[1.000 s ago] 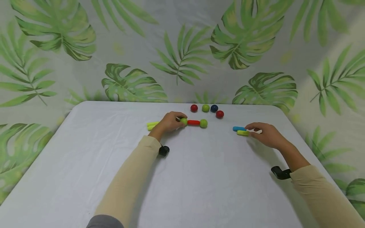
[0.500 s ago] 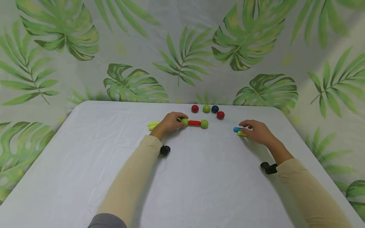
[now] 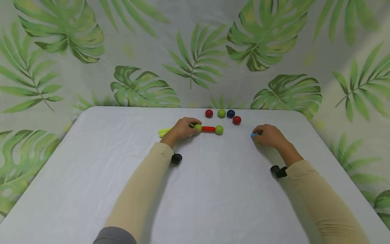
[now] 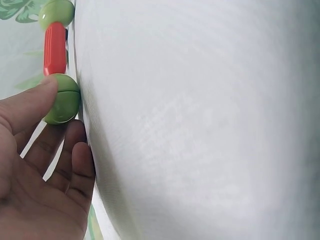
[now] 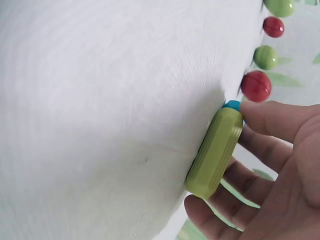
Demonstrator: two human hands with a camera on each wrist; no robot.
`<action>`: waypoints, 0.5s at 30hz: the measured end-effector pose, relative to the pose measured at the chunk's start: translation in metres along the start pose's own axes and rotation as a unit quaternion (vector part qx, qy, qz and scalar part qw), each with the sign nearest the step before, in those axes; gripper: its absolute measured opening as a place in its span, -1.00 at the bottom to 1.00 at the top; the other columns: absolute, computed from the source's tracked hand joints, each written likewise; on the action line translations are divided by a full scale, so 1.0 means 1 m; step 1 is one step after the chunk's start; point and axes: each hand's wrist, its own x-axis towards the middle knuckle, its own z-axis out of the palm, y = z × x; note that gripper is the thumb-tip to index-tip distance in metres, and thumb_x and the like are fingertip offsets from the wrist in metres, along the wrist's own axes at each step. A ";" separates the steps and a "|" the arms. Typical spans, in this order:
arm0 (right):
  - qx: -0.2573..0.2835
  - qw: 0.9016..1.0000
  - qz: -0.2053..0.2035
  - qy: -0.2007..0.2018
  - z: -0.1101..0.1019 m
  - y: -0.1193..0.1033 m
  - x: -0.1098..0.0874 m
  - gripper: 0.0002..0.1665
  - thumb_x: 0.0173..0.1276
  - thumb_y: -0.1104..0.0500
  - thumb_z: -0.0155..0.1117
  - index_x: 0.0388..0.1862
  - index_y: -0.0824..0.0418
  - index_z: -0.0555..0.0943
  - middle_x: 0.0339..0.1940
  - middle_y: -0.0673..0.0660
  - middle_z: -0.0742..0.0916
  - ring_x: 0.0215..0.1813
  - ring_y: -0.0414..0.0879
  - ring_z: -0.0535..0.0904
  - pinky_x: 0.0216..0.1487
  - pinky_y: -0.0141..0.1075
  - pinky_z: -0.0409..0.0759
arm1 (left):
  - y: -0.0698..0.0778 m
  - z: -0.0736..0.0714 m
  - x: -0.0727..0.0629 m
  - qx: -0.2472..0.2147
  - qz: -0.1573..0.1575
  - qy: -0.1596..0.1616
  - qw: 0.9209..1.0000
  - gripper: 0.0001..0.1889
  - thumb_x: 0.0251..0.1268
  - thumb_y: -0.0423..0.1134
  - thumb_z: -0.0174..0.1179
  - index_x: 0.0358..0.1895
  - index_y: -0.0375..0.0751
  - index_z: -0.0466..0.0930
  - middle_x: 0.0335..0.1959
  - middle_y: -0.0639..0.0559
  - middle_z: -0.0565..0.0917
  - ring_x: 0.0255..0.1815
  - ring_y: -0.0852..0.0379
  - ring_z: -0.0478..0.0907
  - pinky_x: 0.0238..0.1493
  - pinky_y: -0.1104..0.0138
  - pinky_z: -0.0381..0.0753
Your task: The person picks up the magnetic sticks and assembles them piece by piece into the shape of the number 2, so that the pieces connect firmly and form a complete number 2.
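A red ridged stick [image 3: 208, 129] joins two green balls, one at either end. My left hand [image 3: 181, 128] pinches the near green ball [image 4: 63, 102] between thumb and fingers, while the far green ball [image 3: 219, 129] lies on the table side away from it. At the right, my right hand [image 3: 269, 135] pinches a blue stick [image 3: 253, 135], whose tip shows at the thumb in the right wrist view; the rest is hidden. A yellow-green ridged stick [image 5: 215, 152] lies alongside, in front of the fingers.
Along the back of the white table [image 3: 213, 189] sit a red ball [image 3: 209, 113], a green ball [image 3: 221, 113], a dark blue ball [image 3: 231, 114] and another red ball [image 3: 236, 120]. Yellow-green sticks [image 3: 164, 132] lie behind the left wrist. A leaf-print cloth [image 3: 195, 67] hangs behind.
My right hand has moved left over the two sticks, and its thumb and fingers have closed on the blue one. The left hand stays on the green ball.
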 end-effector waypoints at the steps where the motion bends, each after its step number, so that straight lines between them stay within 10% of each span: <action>1: -0.002 1.000 0.003 -0.001 0.000 -0.001 0.000 -0.57 0.41 0.09 0.18 0.12 0.36 0.61 0.07 0.43 0.67 0.10 0.29 0.57 0.11 0.16 0.53 | 0.000 0.000 0.000 0.001 0.000 -0.001 1.000 -0.59 0.35 -0.25 0.24 0.25 -0.03 0.58 0.22 -0.03 0.57 0.16 -0.04 0.55 0.04 0.24 0.62; 15: -0.026 0.999 0.035 0.001 0.003 -0.007 0.004 -0.59 0.40 0.14 0.17 0.08 0.39 0.62 0.07 0.41 0.68 0.12 0.30 0.56 0.17 0.20 0.51 | 0.002 -0.001 -0.001 0.009 0.000 -0.003 1.000 -0.59 0.36 -0.24 0.22 0.26 -0.03 0.56 0.23 -0.04 0.57 0.17 -0.03 0.54 0.08 0.24 0.61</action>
